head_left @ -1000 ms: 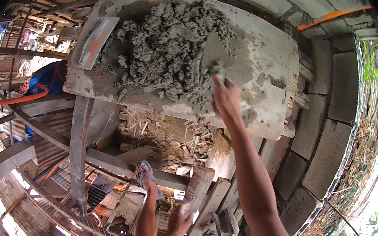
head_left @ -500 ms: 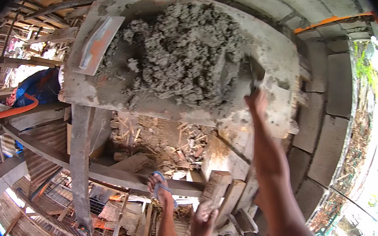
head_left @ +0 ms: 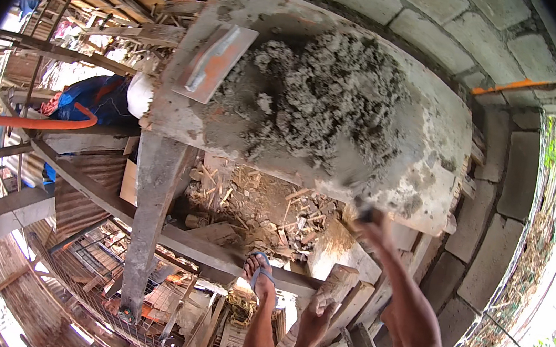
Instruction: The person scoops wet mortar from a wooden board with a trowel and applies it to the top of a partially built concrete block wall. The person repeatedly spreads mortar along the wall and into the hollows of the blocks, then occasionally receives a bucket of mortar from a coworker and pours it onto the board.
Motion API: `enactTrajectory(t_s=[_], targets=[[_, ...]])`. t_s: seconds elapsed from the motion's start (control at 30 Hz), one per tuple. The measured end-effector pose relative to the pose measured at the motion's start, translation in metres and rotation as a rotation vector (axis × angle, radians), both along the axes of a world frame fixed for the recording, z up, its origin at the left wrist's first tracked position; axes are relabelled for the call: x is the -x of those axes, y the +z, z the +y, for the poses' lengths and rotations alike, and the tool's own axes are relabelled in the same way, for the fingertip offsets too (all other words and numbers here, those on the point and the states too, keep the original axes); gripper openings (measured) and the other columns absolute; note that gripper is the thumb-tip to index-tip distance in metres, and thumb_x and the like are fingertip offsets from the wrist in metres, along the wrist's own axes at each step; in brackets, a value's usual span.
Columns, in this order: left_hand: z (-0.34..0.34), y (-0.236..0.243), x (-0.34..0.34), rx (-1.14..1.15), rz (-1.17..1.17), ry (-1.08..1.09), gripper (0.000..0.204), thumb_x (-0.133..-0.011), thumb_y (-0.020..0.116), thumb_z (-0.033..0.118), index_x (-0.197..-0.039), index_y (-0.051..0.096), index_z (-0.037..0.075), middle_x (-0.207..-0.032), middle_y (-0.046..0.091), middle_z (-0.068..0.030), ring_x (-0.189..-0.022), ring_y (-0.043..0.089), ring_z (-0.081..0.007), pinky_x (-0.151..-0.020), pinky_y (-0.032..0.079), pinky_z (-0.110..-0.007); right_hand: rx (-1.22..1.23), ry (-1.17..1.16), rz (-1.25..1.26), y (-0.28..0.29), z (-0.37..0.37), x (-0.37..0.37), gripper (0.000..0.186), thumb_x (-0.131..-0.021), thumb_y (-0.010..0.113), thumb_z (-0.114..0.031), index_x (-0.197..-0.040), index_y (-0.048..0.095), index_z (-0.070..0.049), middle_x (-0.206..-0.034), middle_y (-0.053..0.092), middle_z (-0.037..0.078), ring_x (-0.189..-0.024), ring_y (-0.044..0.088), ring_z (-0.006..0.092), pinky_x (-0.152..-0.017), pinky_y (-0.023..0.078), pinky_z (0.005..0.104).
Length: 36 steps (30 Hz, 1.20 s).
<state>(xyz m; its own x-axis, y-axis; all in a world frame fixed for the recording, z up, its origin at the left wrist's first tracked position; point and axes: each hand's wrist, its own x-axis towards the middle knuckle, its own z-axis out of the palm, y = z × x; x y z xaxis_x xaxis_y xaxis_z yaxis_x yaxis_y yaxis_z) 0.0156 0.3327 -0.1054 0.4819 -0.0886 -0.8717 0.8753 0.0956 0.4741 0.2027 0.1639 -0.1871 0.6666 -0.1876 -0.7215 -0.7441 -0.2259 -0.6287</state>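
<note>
The broad mortar-smeared board (head_left: 184, 119) lies just ahead of the right hand (head_left: 376, 230) and stretches away to its left. On it, ahead and slightly left of this hand, sits the large heap of wet grey mortar (head_left: 343, 98). The right hand is closed around the handle of a trowel (head_left: 361, 209), whose blade is blurred at the near edge of the heap. I judge that the step in hand is working the mortar with this tool; the next move seems to call for a firm wrist and a low blade, so that nothing falls over the near edge.

Around this, the concrete block wall (head_left: 492, 173) rises to the right of the right hand and may limit a wide swing. A grey post (head_left: 152, 203) stands well to its left, under the board. Rubble (head_left: 274, 204) lies below and left of it. A flat float (head_left: 216, 63) rests on the board, far ahead and left. The left hand (head_left: 317, 320) is lower, near upright timber pieces (head_left: 336, 286); its fingers look partly curled, but I cannot tell whether they grip something.
</note>
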Motion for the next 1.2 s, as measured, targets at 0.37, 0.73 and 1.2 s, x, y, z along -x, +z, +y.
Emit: enactTrajectory(t_s=[0.37,0.73,1.2], targets=[[0.052,0.009,-0.03,0.162,-0.013,0.318,0.03,-0.096,0.058,0.011,-0.121,0.049,-0.004,-0.115,0.064,-0.0161,-0.103,0.062,-0.0185,-0.088,0.049,-0.031,0.02,0.388,0.051,-0.054,0.329,-0.169,0.036,-0.084,0.067,-0.014,-0.116,0.064,0.002,-0.097,0.069,0.021,-0.072,0.069,0.0247,-0.051,0.057,0.0346],[0.088,0.001,-0.035,0.104,-0.024,0.216,0.031,-0.098,0.058,0.015,-0.121,0.053,-0.005,-0.116,0.065,-0.0172,-0.108,0.061,-0.0202,-0.091,0.048,-0.033,0.413,0.515,-0.32,-0.06,0.377,-0.271,0.017,-0.085,0.06,-0.008,-0.094,0.063,0.005,-0.081,0.068,0.017,-0.067,0.067,0.023,-0.056,0.057,0.0361],[0.124,-0.074,-0.043,-0.271,-0.177,0.109,0.033,-0.098,0.059,0.019,-0.123,0.057,-0.004,-0.115,0.066,-0.0184,-0.114,0.06,-0.0221,-0.095,0.048,-0.035,-0.918,-0.242,0.396,-0.049,0.364,-0.27,0.005,-0.088,0.063,0.001,-0.091,0.059,0.002,-0.06,0.048,0.003,-0.048,0.043,0.0109,-0.043,0.035,0.0245]])
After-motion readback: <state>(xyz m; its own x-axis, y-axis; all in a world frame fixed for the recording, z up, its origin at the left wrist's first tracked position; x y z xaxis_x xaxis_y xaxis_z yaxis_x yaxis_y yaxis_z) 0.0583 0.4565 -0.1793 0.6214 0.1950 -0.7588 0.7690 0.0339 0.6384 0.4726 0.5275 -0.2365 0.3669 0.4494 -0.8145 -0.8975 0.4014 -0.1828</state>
